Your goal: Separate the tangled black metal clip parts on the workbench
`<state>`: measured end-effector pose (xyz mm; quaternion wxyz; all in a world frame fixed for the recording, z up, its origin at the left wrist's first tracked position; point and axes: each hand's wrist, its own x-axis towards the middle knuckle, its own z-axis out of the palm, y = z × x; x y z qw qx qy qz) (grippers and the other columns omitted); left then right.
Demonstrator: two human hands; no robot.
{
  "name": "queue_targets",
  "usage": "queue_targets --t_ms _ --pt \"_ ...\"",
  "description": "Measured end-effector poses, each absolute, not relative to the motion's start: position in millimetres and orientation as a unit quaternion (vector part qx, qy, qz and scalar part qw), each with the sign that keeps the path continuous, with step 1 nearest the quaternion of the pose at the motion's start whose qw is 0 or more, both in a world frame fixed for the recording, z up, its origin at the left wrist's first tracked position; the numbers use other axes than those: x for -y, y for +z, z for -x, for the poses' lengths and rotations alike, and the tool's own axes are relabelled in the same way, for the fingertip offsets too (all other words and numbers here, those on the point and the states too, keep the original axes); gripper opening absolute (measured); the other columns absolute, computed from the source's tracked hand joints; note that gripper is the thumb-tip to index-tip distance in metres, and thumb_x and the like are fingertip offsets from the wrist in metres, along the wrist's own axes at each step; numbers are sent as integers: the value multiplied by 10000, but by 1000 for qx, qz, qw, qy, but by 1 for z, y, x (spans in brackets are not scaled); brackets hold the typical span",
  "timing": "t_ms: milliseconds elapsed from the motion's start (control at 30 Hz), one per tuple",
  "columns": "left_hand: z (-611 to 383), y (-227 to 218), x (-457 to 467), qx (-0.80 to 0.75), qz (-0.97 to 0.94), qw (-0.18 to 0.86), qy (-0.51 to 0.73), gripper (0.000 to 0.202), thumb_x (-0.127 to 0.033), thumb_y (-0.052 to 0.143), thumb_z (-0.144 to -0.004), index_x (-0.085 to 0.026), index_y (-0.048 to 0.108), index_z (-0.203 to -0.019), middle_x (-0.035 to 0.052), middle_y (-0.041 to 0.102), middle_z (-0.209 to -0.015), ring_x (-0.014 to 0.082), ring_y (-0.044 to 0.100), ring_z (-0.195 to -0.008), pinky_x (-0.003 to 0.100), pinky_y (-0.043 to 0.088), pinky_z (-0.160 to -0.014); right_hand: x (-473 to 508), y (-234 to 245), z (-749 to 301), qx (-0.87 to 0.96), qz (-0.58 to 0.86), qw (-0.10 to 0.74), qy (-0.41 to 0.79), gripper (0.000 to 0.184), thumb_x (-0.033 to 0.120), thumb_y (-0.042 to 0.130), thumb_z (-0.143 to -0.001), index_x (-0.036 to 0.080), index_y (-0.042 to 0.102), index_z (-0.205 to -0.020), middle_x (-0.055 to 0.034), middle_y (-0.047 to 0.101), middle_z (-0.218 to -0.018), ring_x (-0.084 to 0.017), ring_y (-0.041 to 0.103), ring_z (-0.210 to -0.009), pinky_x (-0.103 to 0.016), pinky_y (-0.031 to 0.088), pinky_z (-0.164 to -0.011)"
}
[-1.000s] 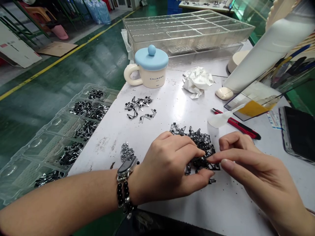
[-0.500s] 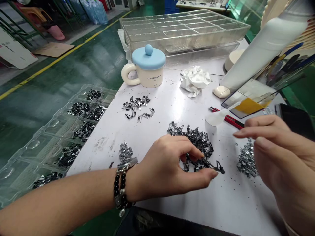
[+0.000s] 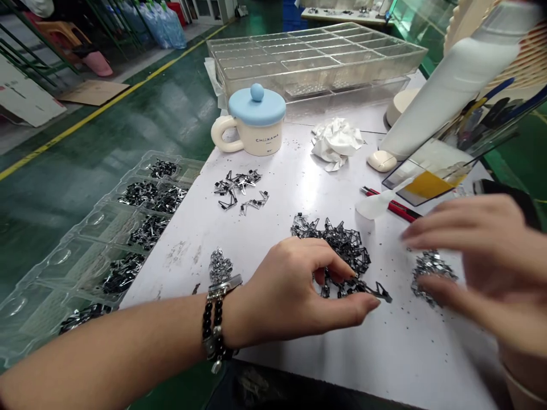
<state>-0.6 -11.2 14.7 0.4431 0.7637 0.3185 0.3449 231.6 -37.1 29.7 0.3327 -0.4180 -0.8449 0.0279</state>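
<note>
My left hand (image 3: 299, 296) rests on the white table (image 3: 299, 188), fingers pinched on a small black-and-metal part (image 3: 376, 291) at the near edge of a pile of such parts (image 3: 342, 245). My right hand (image 3: 474, 256) hovers blurred over a small silvery heap of metal pieces (image 3: 429, 267), fingers spread with nothing seen in them. A watch and bead bracelet circle my left wrist (image 3: 216, 324).
A smaller group of parts (image 3: 239, 188) lies mid-table, a silvery cluster (image 3: 220, 265) near my wrist. A clear tray (image 3: 106, 250) with parts hangs off the left edge. A blue-lidded mug (image 3: 254, 122), crumpled tissue (image 3: 335, 142), red cutter (image 3: 391, 208) and clear compartment boxes (image 3: 316, 57) stand behind.
My right hand left the central pile, swung right to the silvery heap and lowered over it. My left hand stayed, keeping the pinched part.
</note>
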Motion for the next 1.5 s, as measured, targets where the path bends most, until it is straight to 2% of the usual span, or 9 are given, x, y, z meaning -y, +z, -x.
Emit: queue_targets --t_ms 67,200,367,833,1033,1233,1500 --pt "1 15 11 -321 -761 451 337 249 -283 776 -673 -56 701 -740 62 661 -648 108 572 -584 236 480 -586 44 33 -212 864 395 306 56 244 273 714 -737 209 632 -957 -63 618 -917 -222 539 -883 -422 413 -781" --pt "1 16 11 -326 -758 463 323 230 -271 775 -667 -65 699 -736 63 666 -658 113 578 -594 242 486 -608 46 27 -200 863 409 294 36 170 226 679 -762 214 643 -927 -56 626 -927 -214 493 -861 -420 362 -759" --pt "0 16 11 -333 -750 479 311 213 -267 766 -666 -75 703 -735 59 662 -660 116 577 -600 243 481 -598 45 24 -201 863 403 303 27 114 176 655 -768 208 653 -877 -60 624 -922 -212 483 -852 -411 358 -747" --pt "0 19 10 -375 -711 552 222 180 -290 751 -654 -145 683 -736 6 648 -708 128 573 -627 263 492 -589 47 17 -203 875 384 293 31 163 155 638 -775 242 661 -911 -41 615 -957 -219 461 -900 -418 367 -762" --pt "1 17 11 -372 -707 557 229 167 -261 762 -625 -153 674 -718 -10 636 -679 123 577 -610 251 493 -574 49 15 -200 878 374 296 29 228 110 672 -725 237 631 -910 -27 624 -949 -209 456 -895 -397 374 -761" --pt "1 14 12 -372 -705 555 236 155 -240 762 -622 -155 675 -717 -21 627 -668 112 573 -608 235 491 -578 49 13 -197 878 366 306 -17 137 144 655 -760 218 635 -874 -15 665 -850 -184 477 -820 -389 354 -724" --pt "2 15 13 -373 -700 561 237 146 -209 751 -612 -158 671 -723 -25 625 -676 102 565 -613 226 472 -582 50 12 -192 874 363 320 -41 110 145 666 -742 208 631 -825 -4 684 -803 -183 477 -793 -394 345 -729"
